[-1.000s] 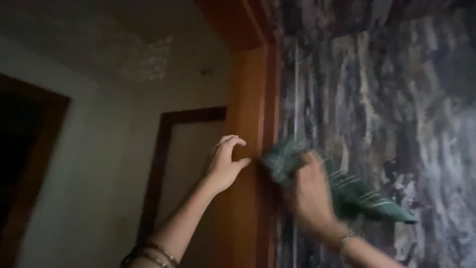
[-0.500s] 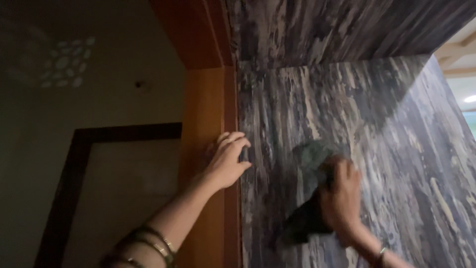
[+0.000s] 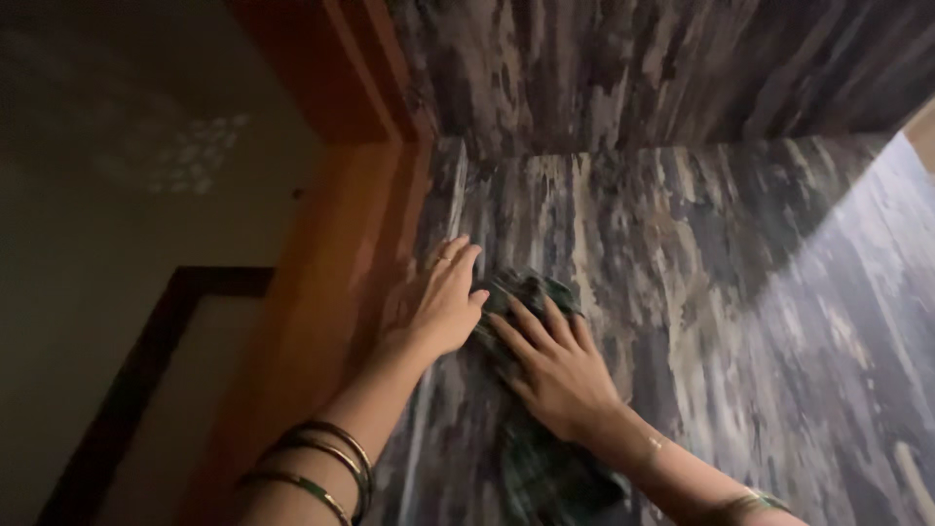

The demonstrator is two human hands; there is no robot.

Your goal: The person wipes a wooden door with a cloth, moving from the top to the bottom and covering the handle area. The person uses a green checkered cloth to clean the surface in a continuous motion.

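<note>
My right hand [image 3: 557,375] presses its spread, flat fingers on a dark green checked cloth [image 3: 531,409] against the streaked marble wall [image 3: 721,292], pinning it to wipe, while my left hand [image 3: 436,307], open and holding nothing, braces beside the orange wooden frame [image 3: 321,302].

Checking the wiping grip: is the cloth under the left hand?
No, the dark green cloth lies under the right hand; the left hand rests bare on the streaked wall panel.

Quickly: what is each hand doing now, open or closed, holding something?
Left hand: open, flat against the streaked wall panel, holding nothing.
Right hand: open, fingers spread, pressing the green cloth on the panel.
</note>
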